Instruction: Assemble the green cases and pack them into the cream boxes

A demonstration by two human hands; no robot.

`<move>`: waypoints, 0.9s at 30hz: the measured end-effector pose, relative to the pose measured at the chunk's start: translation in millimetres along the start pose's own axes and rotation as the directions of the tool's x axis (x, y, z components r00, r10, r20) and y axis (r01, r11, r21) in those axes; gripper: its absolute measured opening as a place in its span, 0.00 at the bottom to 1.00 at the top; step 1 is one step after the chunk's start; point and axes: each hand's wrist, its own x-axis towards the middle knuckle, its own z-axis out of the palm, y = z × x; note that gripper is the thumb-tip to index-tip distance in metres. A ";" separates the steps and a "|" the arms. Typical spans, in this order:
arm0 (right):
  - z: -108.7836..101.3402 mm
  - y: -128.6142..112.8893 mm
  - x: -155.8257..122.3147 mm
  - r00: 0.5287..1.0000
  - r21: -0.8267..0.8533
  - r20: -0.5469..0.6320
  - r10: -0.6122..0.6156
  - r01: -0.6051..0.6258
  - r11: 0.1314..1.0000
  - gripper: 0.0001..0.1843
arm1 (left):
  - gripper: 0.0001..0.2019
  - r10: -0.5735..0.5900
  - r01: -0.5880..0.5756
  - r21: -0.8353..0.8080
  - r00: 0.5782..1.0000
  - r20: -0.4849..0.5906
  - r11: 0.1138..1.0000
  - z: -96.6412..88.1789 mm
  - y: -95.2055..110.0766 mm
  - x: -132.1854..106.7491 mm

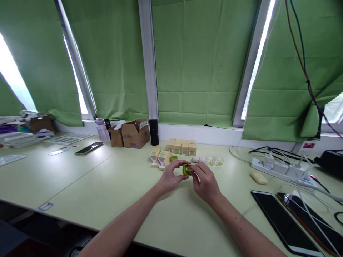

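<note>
In the head view, a small green case (187, 170) with rounded corners and a smooth, plastic-like surface is held just above the worktop (107, 189), between the two hands. The worktop is pale, smooth and slightly reflective.

The case is grasped at its left side by the fingers of the left hand (171, 175), with the thumb set below and the index finger arched over the top. The fingers of the right hand (205, 180) are bent and placed against the right side of the case; whether a separate part is pinched there cannot be told at this size. Both forearms are extended forward from the lower edge and angled inward.

Behind the hands, two open cartons (159, 158) of folded tan card are positioned beside four closed boxes (181, 147), block-shaped and green-labelled. To the right, two clear, rounded cups (214, 161) are placed side by side, with yellow pieces visible inside.
</note>
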 end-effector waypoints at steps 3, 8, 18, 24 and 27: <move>-0.2 -0.7 0.6 1.000 -0.032 0.014 -0.019 0.020 0.999 0.14 | 0.27 0.012 -0.012 -0.007 1.000 0.007 1.000 0.8 0.1 -0.5; -1.2 -1.4 1.4 0.999 -0.096 0.032 -0.023 0.025 0.995 0.12 | 0.27 0.025 -0.025 -0.017 1.000 0.009 1.000 1.4 -0.2 -0.9; 0.2 -1.6 1.8 0.997 -0.156 0.046 -0.057 0.063 0.986 0.12 | 0.26 0.015 -0.014 -0.033 1.000 0.024 0.999 1.7 0.7 -1.4; 0.1 -2.8 2.3 0.995 -0.175 0.064 -0.076 0.086 0.981 0.13 | 0.26 0.005 -0.003 -0.041 0.999 0.043 0.999 0.5 -0.8 -1.3; 0.0 -3.2 2.4 0.994 -0.169 0.069 -0.080 0.091 0.981 0.14 | 0.27 -0.001 0.004 -0.046 0.999 0.054 0.999 -0.2 -1.7 -1.2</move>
